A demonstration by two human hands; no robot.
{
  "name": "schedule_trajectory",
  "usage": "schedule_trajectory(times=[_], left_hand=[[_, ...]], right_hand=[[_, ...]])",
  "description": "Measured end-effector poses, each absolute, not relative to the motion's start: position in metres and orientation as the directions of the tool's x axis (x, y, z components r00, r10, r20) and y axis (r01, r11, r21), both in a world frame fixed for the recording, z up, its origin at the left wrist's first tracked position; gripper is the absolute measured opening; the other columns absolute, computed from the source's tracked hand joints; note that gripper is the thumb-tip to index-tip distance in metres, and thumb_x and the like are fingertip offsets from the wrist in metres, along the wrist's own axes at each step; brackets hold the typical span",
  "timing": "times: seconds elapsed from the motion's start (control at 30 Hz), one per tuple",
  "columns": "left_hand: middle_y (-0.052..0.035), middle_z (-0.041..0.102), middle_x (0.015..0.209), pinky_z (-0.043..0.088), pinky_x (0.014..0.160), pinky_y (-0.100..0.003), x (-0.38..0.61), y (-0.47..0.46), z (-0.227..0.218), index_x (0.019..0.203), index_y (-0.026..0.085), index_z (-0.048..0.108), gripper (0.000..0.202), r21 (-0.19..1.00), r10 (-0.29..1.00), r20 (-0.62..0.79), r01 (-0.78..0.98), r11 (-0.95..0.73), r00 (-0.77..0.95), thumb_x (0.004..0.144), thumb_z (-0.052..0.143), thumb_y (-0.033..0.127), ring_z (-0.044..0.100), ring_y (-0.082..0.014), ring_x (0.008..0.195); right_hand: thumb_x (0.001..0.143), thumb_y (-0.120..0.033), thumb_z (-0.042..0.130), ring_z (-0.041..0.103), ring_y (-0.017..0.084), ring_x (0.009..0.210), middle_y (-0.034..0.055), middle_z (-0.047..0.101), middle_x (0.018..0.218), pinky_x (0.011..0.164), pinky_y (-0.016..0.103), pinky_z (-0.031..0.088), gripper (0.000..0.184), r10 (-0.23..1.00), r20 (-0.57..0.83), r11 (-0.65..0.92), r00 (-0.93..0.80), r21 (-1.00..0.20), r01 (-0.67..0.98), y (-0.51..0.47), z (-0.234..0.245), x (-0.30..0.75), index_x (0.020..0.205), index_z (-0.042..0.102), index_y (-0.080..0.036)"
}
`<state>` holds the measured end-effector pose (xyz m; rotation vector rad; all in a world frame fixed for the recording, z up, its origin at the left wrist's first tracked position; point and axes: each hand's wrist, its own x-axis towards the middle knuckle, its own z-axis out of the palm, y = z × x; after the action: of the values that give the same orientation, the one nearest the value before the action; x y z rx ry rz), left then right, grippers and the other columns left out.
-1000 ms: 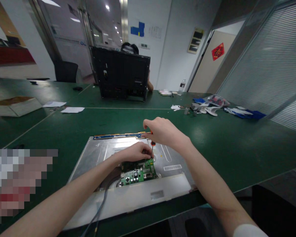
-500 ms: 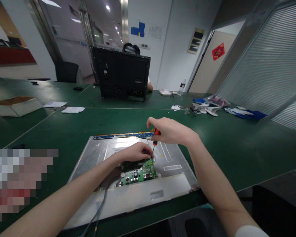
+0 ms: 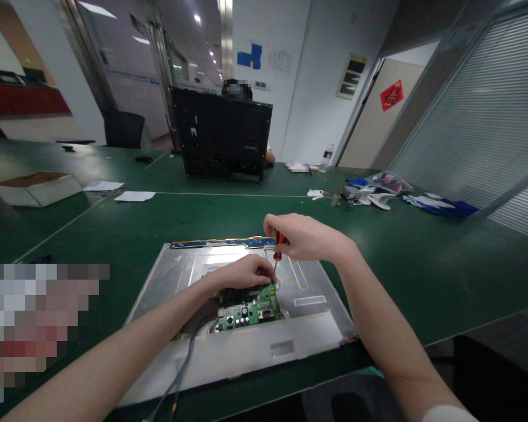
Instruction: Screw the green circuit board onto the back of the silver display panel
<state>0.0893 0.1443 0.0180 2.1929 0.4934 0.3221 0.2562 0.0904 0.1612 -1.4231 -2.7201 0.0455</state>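
A bare metal monitor back panel (image 3: 317,290) lies flat on the green table near its front edge. A green circuit board (image 3: 249,310) sits on it. My left hand (image 3: 242,272) rests curled on the board's far edge, fingers pinched beside the screwdriver tip. My right hand (image 3: 305,237) is closed round a small red-handled screwdriver (image 3: 277,249), held upright with its tip at the board's far right corner. A grey cable (image 3: 182,366) runs from the board toward me.
A black monitor (image 3: 224,140) stands upright across the table with a person seated behind it. A cardboard box (image 3: 35,187) and papers (image 3: 134,196) lie at the left. Gloves, bags and small parts (image 3: 378,193) and a water bottle (image 3: 327,157) lie at the right.
My right hand has shifted slightly on the screwdriver handle, its fingers turning, while the tip stays at the board's corner. My left hand has stayed in place.
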Motion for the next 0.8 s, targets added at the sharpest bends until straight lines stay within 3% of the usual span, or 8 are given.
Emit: schedule_trajectory(times=[0.2, 0.27, 0.47, 0.57, 0.7, 0.8], left_hand=[[-0.0032, 0.073, 0.086, 0.044, 0.071, -0.024, 0.090, 0.144, 0.018, 0.086, 0.015, 0.072, 0.013, 0.808, 0.453, 0.060, 0.223, -0.545, 0.889, 0.079, 0.063, 0.020, 0.063, -0.0159, 0.078], [-0.0034, 0.073, 0.086, 0.044, 0.071, -0.024, 0.089, 0.144, 0.017, 0.087, 0.015, 0.072, 0.013, 0.811, 0.451, 0.059, 0.221, -0.542, 0.890, 0.079, 0.062, 0.020, 0.063, -0.0160, 0.078], [-0.0039, 0.073, 0.087, 0.045, 0.074, -0.025, 0.089, 0.147, 0.015, 0.091, 0.015, 0.073, 0.015, 0.801, 0.435, 0.070, 0.209, -0.561, 0.898, 0.080, 0.062, 0.019, 0.064, -0.0165, 0.079], [-0.0036, 0.073, 0.088, 0.045, 0.074, -0.025, 0.089, 0.147, 0.014, 0.090, 0.016, 0.073, 0.015, 0.795, 0.436, 0.068, 0.215, -0.568, 0.898, 0.080, 0.062, 0.019, 0.064, -0.0163, 0.079], [-0.0041, 0.073, 0.089, 0.045, 0.074, -0.025, 0.089, 0.146, 0.016, 0.089, 0.015, 0.072, 0.014, 0.801, 0.441, 0.056, 0.224, -0.555, 0.896, 0.080, 0.062, 0.018, 0.064, -0.0166, 0.080], [-0.0045, 0.073, 0.090, 0.045, 0.075, -0.025, 0.089, 0.146, 0.016, 0.091, 0.015, 0.072, 0.015, 0.803, 0.437, 0.047, 0.226, -0.551, 0.898, 0.081, 0.061, 0.017, 0.064, -0.0170, 0.081]], right_hand=[[0.083, -0.047, 0.061, 0.055, 0.017, 0.068, 0.0036, 0.064, 0.077, 0.053, 0.027, 0.023, 0.028, 0.883, 0.097, 0.450, -0.459, 0.102, 0.887, 0.090, 0.160, 0.249, 0.094, 0.059, -0.021], [0.083, -0.046, 0.060, 0.056, 0.018, 0.071, 0.0037, 0.065, 0.081, 0.053, 0.027, 0.024, 0.027, 0.863, 0.075, 0.494, -0.499, 0.072, 0.866, 0.089, 0.160, 0.249, 0.097, 0.059, -0.022], [0.078, -0.018, 0.059, 0.055, 0.014, 0.075, 0.0010, 0.065, 0.092, 0.059, 0.025, 0.031, 0.020, 0.792, 0.026, 0.611, -0.610, -0.074, 0.788, 0.088, 0.163, 0.257, 0.096, 0.053, -0.022], [0.081, -0.022, 0.058, 0.054, 0.015, 0.073, 0.0008, 0.065, 0.086, 0.056, 0.025, 0.029, 0.015, 0.812, 0.040, 0.584, -0.582, -0.039, 0.811, 0.089, 0.162, 0.256, 0.095, 0.054, -0.022], [0.084, -0.039, 0.060, 0.056, 0.018, 0.071, 0.0028, 0.065, 0.079, 0.054, 0.027, 0.024, 0.020, 0.848, 0.091, 0.516, -0.523, 0.087, 0.852, 0.089, 0.159, 0.251, 0.095, 0.059, -0.022], [0.085, -0.041, 0.059, 0.057, 0.018, 0.072, 0.0032, 0.067, 0.081, 0.054, 0.028, 0.024, 0.022, 0.835, 0.101, 0.532, -0.540, 0.097, 0.841, 0.087, 0.158, 0.247, 0.098, 0.061, -0.024]])
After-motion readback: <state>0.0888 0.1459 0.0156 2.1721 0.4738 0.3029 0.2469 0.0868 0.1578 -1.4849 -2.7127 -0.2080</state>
